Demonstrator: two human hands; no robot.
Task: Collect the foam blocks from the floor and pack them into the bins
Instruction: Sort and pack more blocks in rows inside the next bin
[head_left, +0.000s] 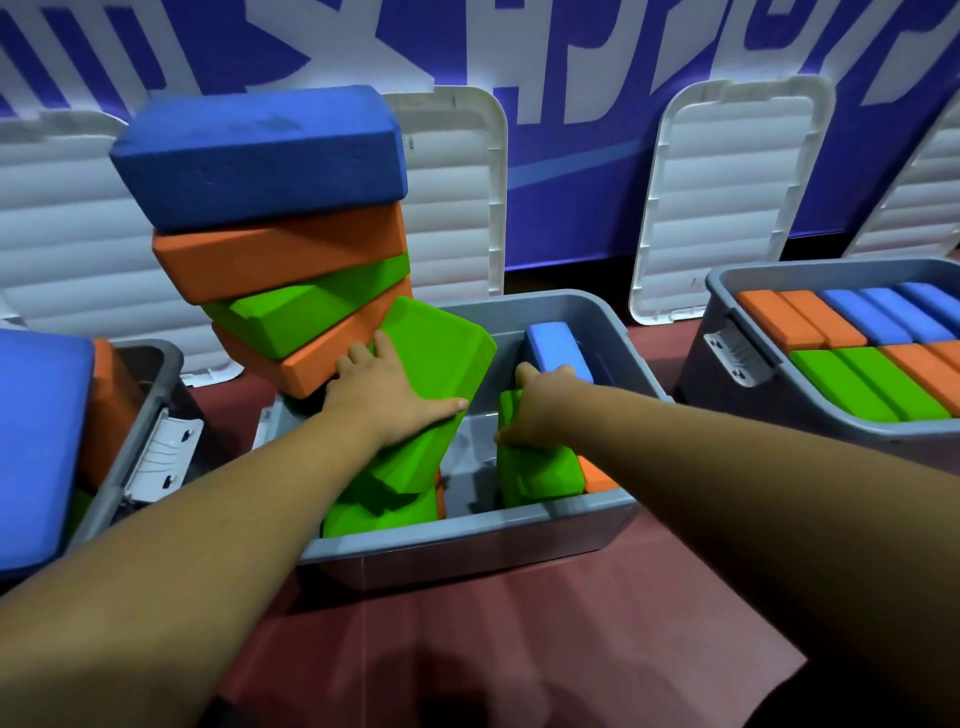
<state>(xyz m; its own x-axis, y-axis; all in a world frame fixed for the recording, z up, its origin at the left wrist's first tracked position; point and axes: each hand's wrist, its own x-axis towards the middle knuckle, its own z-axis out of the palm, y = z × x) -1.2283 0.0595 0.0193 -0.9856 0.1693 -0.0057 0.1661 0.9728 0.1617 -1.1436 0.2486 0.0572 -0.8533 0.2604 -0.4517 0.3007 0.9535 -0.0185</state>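
Head view: looks down over both bare forearms at three grey bins on a dark red floor (467, 649).
Wall: a blue banner with large white lettering (571, 67) runs behind everything.
Lids: white ribbed bin lids lean upright against the banner, one behind the block stack (457, 197) and one further right (727, 192).
Middle bin (467, 540): grey, open, only partly filled; bare floor of the bin shows between the two hands.
Right bin (727, 374): grey with a white latch, packed full with orange, blue and green blocks standing on edge in tidy rows.
Left bin (150, 415): grey, cut off by the frame edge, holding an orange block, with a large blue block (36, 447) at its near side.
Block stack: a leaning pile at the left end of the middle bin, with a blue block (260, 156) on top, then an orange block (275, 260), a green one (311, 312) and another orange one (311, 358).
Tilted green block (436, 364): leans out of the middle bin below the pile, above more green blocks.
Left hand (384, 395): laid flat, fingers spread, pressing on the tilted green block and touching the lowest orange block.
Right hand (540, 410): fingers curled around the top of an upright green block (535, 473) inside the middle bin.
Light blue block (556, 348): stands upright just behind the right hand.
Small orange block (597, 478): sits beside the held green block, near the front wall.
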